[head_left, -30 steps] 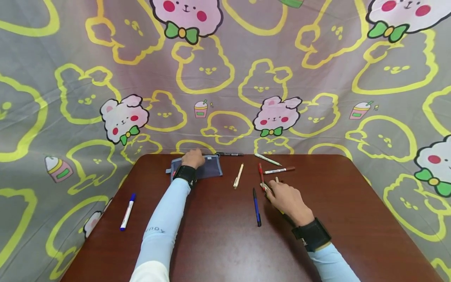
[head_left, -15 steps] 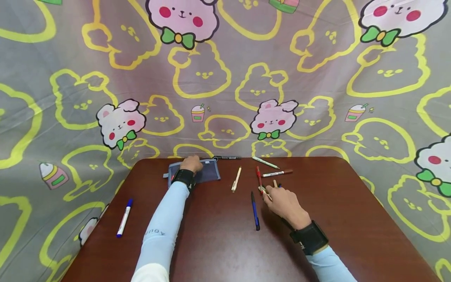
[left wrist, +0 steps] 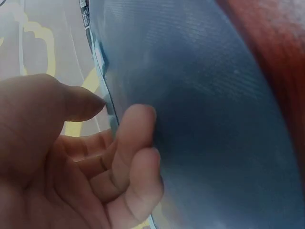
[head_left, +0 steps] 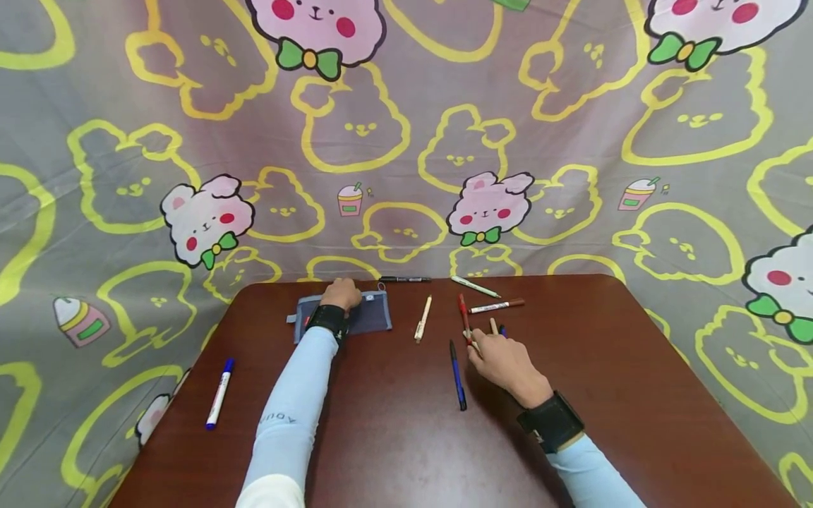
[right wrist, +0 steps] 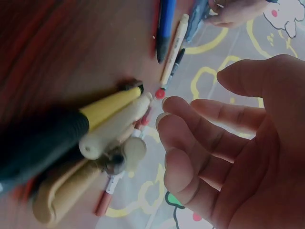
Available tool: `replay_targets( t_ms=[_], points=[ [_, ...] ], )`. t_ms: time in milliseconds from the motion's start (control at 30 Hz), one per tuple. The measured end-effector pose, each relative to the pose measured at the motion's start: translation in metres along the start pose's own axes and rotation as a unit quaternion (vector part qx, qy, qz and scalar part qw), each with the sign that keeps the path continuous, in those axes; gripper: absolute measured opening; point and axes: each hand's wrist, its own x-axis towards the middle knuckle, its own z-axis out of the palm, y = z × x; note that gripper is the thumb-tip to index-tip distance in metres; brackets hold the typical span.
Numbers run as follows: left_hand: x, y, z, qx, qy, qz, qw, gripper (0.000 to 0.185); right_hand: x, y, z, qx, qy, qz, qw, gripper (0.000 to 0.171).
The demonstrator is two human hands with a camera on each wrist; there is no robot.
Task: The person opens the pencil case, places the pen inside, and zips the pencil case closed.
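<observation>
My left hand is at the back left on a grey-blue mesh zip pouch. In the left wrist view, its thumb and bent fingers grip the pouch's zipped edge. My right hand hovers low over a loose cluster of pens right of centre. Its fingers bend loosely, the thumb standing apart, nothing between them in the right wrist view. Close to the fingertips lie a red pen, a cream pen and a black-and-yellow pen. A blue pen rests left of this hand.
On the brown table a cream pen lies between the hands. Behind are a black marker, a pale green pen and a brown-capped marker. A blue-capped marker lies far left. A patterned curtain hangs behind.
My right hand has shifted slightly left toward the red pen, and a blue pen end now shows beyond its knuckles. The left hand stays on the pouch. The head view has moved a little.
</observation>
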Motion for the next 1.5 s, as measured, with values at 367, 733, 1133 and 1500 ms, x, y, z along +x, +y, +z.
replay_targets(
  t_ms=[367, 733, 1133, 1500],
  points=[
    [-0.007, -0.002, 0.003, -0.007, 0.064, 0.019, 0.9977, 0.038, 0.007, -0.011, 0.009, -0.018, -0.009, -0.020, 1.000, 0.021],
    [-0.024, 0.000, 0.002, -0.004, 0.047, 0.032, 0.9984, 0.026, 0.010, -0.018, 0.018, -0.024, 0.001, -0.041, 0.999, 0.025],
    [-0.053, 0.009, -0.015, 0.003, 0.012, 0.038, 0.9992, 0.015, 0.013, -0.023, 0.019, -0.030, -0.039, -0.037, 0.998, 0.026],
    [-0.080, 0.005, -0.027, -0.023, 0.076, 0.045, 0.9958, 0.060, 0.016, -0.022, 0.026, -0.038, -0.071, -0.017, 0.997, 0.031]
  ],
)
